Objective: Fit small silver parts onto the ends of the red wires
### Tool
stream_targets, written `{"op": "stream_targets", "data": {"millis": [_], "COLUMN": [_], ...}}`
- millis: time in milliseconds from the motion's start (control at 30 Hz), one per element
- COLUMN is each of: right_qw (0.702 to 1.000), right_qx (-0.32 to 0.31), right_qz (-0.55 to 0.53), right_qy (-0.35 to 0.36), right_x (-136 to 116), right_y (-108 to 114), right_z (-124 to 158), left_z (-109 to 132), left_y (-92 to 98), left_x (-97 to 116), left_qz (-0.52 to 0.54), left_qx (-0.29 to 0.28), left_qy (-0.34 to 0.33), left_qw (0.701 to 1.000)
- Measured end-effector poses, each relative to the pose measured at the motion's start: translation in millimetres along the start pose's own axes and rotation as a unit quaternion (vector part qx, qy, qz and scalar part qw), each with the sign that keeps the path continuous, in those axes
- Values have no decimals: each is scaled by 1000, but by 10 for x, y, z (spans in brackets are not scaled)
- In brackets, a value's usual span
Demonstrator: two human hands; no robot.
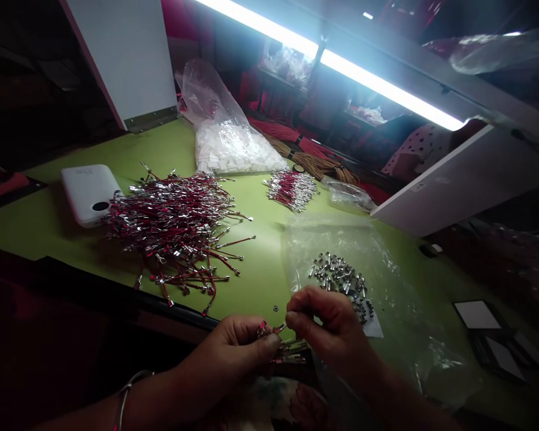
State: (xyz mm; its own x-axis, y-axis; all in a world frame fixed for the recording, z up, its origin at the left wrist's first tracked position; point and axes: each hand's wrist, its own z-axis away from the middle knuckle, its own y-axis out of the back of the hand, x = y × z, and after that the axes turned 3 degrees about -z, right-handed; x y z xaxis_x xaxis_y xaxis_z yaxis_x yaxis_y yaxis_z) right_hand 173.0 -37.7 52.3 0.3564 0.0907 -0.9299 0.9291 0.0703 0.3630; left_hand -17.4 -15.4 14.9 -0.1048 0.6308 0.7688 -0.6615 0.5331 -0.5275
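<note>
My left hand (pixel 247 344) is closed around a small bunch of short red wires (pixel 291 352) with metal terminals at their ends. One wire end pokes up between thumb and forefinger. Pinched at that end is my right hand (pixel 326 320), its thumb and forefinger closed on a small metal terminal (pixel 282 327); fine detail there is hard to see. Beyond the right hand, loose metal terminals and tiny nuts (pixel 339 275) lie on a clear plastic sheet (pixel 386 299). To the left is a big heap of red wires with terminals (pixel 175 209).
A white power bank (pixel 90 194) touches the heap's left side. Behind stand a plastic bag of white connectors (pixel 233 143), a tidy red wire bundle (pixel 291 188) and brown wire coils (pixel 321 164). Lamp tubes (pixel 386 87) hang above. Black-framed pieces (pixel 478 314) lie at right.
</note>
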Motion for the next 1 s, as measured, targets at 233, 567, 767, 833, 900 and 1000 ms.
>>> {"op": "stream_targets", "data": {"millis": [233,567,767,833,900,1000], "right_qw": [997,999,999,994,945,877], "right_qx": [-28,6,-26,7,71,35], "right_qz": [58,46,28,108,319,478], "right_qy": [41,-3,-37,-13,19,14], "right_x": [15,47,107,198,322,508], "right_y": [-49,-21,134,305,478,637], "right_z": [103,175,117,6,-134,-324], "left_z": [18,-42,-49,-63,-75,-78], "left_y": [27,30,39,37,34,23], "left_x": [-65,-81,-54,-42,-29,-8], "left_qz": [-45,43,-26,-33,-39,-28], "left_qx": [0,38,46,53,55,32], "left_qy": [16,31,30,19,17,14], "left_qw": [999,998,998,998,998,999]}}
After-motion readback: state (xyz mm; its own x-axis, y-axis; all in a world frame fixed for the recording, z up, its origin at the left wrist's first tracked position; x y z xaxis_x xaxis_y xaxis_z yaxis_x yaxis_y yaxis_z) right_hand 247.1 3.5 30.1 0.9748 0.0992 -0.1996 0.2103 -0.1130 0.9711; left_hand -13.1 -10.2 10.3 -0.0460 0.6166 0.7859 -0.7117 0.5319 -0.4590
